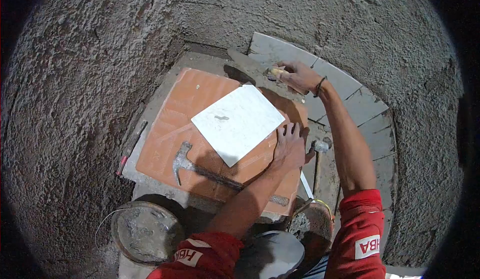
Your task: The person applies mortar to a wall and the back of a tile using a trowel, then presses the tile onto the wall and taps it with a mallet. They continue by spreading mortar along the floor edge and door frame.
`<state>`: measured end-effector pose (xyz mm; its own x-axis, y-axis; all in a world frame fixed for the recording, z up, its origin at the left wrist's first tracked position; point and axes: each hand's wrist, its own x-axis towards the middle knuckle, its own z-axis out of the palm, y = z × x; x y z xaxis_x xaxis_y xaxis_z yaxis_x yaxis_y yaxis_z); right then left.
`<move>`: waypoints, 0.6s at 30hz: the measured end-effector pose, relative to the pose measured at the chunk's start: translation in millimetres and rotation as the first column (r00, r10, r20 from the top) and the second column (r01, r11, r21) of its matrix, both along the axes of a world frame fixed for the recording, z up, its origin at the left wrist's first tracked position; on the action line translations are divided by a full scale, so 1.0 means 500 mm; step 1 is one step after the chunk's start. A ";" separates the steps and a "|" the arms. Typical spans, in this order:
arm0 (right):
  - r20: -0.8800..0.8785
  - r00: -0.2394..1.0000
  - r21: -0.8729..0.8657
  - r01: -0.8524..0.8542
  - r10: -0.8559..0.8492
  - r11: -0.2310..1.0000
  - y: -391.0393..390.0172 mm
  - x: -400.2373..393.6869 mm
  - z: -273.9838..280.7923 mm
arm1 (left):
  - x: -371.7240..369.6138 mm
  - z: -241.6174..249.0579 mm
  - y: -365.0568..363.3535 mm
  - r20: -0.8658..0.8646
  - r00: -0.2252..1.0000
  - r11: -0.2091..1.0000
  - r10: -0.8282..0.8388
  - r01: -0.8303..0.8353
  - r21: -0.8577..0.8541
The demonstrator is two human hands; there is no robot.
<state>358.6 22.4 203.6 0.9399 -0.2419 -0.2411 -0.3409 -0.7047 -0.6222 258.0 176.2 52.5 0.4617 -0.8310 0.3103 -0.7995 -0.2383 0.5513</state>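
My left hand [290, 146] rests with its fingers spread on an orange ceramic tile [165, 124], beside the right corner of a white tile [237, 124] that lies on top. Further up, my right hand [295, 76] is closed around the light handle of a trowel [247, 61], whose grey blade points to the upper left over the mortar. A claw hammer [185, 164] lies on the orange tile, its handle partly hidden under my left forearm.
Rough mortar walls [90, 54] enclose the corner. Laid grey tiles [370, 104] curve along the right. A round bucket [147, 229] stands at the lower left, another container [312, 224] at the lower middle. A mallet [321, 145] lies right of my left hand.
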 end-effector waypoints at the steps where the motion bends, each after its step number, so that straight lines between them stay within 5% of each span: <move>1: 0.050 0.998 0.013 0.032 -0.033 0.999 -0.003 -0.006 -0.005 | -0.001 -0.003 -0.001 0.024 1.000 0.999 0.004 -0.003 -0.036; 2: 0.052 0.998 0.008 0.029 -0.029 1.000 -0.003 -0.014 -0.002 | 0.001 0.000 -0.002 0.048 0.999 0.997 0.010 -0.007 -0.072; 4: 0.075 0.993 -0.340 -0.065 0.096 0.938 -0.007 -0.029 0.001 | 0.003 0.004 -0.006 0.050 0.999 0.999 -0.003 0.005 -0.034; 5: 0.157 0.942 -0.605 -0.145 0.296 0.783 -0.065 -0.030 -0.042 | 0.004 0.004 -0.005 0.046 0.999 1.000 -0.019 0.019 0.009; 8: -0.037 0.995 -0.680 -0.090 0.088 0.728 -0.063 -0.059 -0.019 | 0.001 -0.002 -0.009 0.026 1.000 0.995 0.017 -0.014 -0.103; 12: -0.019 1.000 -0.748 -0.029 0.021 0.663 -0.088 -0.037 -0.111 | 0.001 0.027 -0.005 -0.041 0.999 0.999 -0.004 0.002 -0.054; 14: 0.015 0.996 -0.801 -0.042 0.091 0.598 -0.078 -0.004 -0.152 | 0.007 0.040 0.002 -0.031 0.998 0.986 -0.050 0.054 0.160; 16: 0.026 0.999 -0.820 0.003 0.031 0.573 -0.104 0.046 -0.222 | 0.008 0.010 -0.004 0.074 0.997 0.993 0.019 -0.027 0.113; 18: 0.112 0.993 -0.826 0.072 0.038 0.558 -0.080 0.070 -0.235 | 0.016 0.052 0.008 0.142 0.979 0.896 -0.147 0.072 0.438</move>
